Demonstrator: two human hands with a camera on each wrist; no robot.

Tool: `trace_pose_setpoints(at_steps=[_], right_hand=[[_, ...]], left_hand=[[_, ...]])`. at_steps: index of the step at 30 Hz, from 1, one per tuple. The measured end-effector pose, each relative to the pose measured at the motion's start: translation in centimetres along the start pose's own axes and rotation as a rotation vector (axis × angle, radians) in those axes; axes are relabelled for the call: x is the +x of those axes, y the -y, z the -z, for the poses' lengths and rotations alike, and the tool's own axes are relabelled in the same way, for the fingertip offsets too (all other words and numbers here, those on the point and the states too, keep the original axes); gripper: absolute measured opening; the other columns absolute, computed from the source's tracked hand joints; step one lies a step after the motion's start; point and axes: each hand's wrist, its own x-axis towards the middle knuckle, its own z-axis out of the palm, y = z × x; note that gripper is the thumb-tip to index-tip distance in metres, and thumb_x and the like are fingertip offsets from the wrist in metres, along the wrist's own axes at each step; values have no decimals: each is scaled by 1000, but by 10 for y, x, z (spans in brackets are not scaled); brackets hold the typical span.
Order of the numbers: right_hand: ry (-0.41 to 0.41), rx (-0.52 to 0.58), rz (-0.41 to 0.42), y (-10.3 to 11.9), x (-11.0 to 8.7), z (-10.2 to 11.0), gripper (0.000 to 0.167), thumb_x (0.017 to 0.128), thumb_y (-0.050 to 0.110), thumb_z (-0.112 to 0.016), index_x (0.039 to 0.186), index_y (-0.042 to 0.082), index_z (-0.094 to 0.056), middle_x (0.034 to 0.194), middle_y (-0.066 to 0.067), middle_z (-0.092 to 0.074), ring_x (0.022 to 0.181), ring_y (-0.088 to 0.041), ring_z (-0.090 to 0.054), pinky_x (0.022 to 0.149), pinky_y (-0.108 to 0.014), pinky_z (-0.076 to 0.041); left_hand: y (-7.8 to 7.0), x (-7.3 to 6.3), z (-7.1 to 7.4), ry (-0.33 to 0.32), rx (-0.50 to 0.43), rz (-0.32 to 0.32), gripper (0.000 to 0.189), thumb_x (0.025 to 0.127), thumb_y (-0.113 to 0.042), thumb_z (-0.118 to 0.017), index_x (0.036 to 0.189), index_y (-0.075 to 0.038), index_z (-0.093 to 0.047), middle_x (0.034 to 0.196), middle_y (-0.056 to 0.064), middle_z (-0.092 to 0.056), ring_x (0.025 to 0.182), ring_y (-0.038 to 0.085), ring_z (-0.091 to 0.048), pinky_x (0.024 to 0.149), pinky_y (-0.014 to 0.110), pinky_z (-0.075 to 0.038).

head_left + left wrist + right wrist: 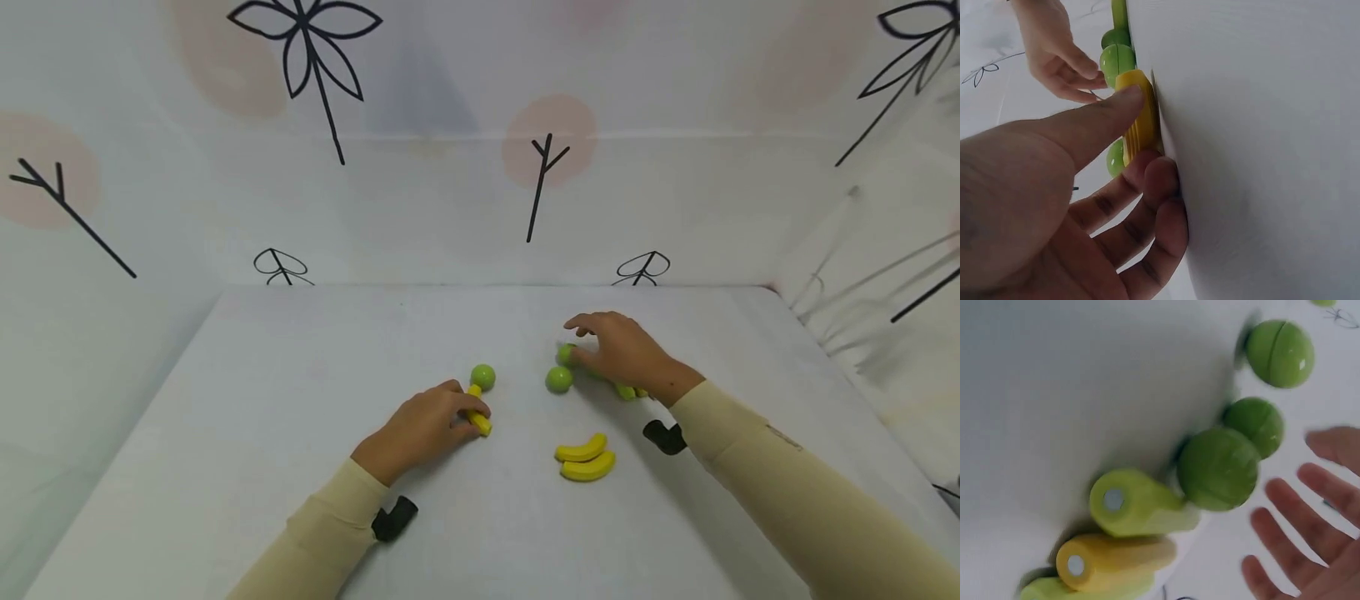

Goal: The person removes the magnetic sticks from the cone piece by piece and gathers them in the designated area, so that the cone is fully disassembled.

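My left hand point(426, 425) pinches a yellow toy banana point(480, 423) between thumb and fingers, low over the white table. Just beyond it sits a green toy ball point(483, 377), round and glossy like a small fruit. Farther right, my right hand point(624, 348) hovers with fingers relaxed and apart, holding nothing. Beneath and beside it lie more green balls point(1218, 469), partly covered by the hand in the head view. A light green toy piece point(1141, 503) and a yellow toy piece point(1116, 559), each with a white dot on its end, lie close to those balls.
Two yellow toy bananas point(588, 467) lie side by side on the table point(300, 467), nearer me and between the forearms. A white cloth wall point(420, 208) with black plant drawings stands behind the table. Dark straps point(395, 518) show at both wrists.
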Motion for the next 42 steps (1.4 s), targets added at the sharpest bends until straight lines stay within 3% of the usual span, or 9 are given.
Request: trace_pose_setpoints(at_steps=[5,9,14,18,22,28,35,38,42], right_hand=[[-175,21,97,20,-12,-5,29,92,12,-69,120,6,-69,111,-12,-71,107,-30,-61,91,-46,-51],[-216,62,156,48,-26,-15,18,91,12,-70,109,8,-72,98,-4,-71,93,-23,-62,80,-37,-53],[-114,68,199,78,-34,-29,12,91,19,-73,101,12,-73,83,4,-66,72,-11,-55,64,-23,-49],[19,66,202,89,-34,-38,15,91,25,-74,100,13,-72,78,6,-66,66,-5,-52,61,-18,-46],[96,74,191,96,-28,-44,22,90,31,-75,99,11,-74,73,8,-64,66,-7,-53,61,-20,-46],[160,111,206,102,-15,-51,24,87,36,-78,88,12,-75,66,8,-62,59,-7,-52,54,-21,-42],[171,84,229,108,-9,-59,30,85,39,-80,73,14,-69,59,8,-54,55,-6,-46,51,-20,-34],[195,58,228,107,-9,-62,30,84,39,-80,72,16,-65,61,9,-55,57,-6,-47,53,-20,-37],[226,14,220,103,-12,-60,28,85,34,-80,70,18,-63,61,10,-54,59,-6,-47,54,-21,-38]], left_hand=[[5,0,2,55,-22,11,34,94,-24,-72,128,-26,-68,111,-3,-63,77,10,-54,70,26,-47],[6,0,6,7,-38,6,36,96,-22,-69,131,-25,-65,103,-5,-64,77,9,-54,69,26,-46],[1,5,14,-158,-34,80,27,97,-25,-67,124,-24,-67,97,-4,-63,72,10,-53,63,26,-46],[-4,13,17,-206,-3,113,29,98,-26,-65,127,-23,-65,109,0,-64,78,11,-57,67,27,-49],[-4,25,20,-180,-3,102,32,101,-24,-61,132,-22,-62,121,2,-63,86,13,-60,74,31,-53],[3,42,22,-75,-80,72,32,104,-21,-55,135,-21,-62,133,-1,-62,96,16,-63,88,36,-53],[10,44,24,-13,-146,-34,38,103,-4,-46,134,-19,-64,131,1,-65,122,18,-60,105,39,-47],[12,43,23,4,-163,-62,39,102,-1,-45,132,-16,-65,129,2,-65,123,19,-60,105,39,-48],[12,41,23,5,-168,-50,35,103,-4,-49,132,-15,-66,129,3,-65,120,19,-60,104,40,-48]])
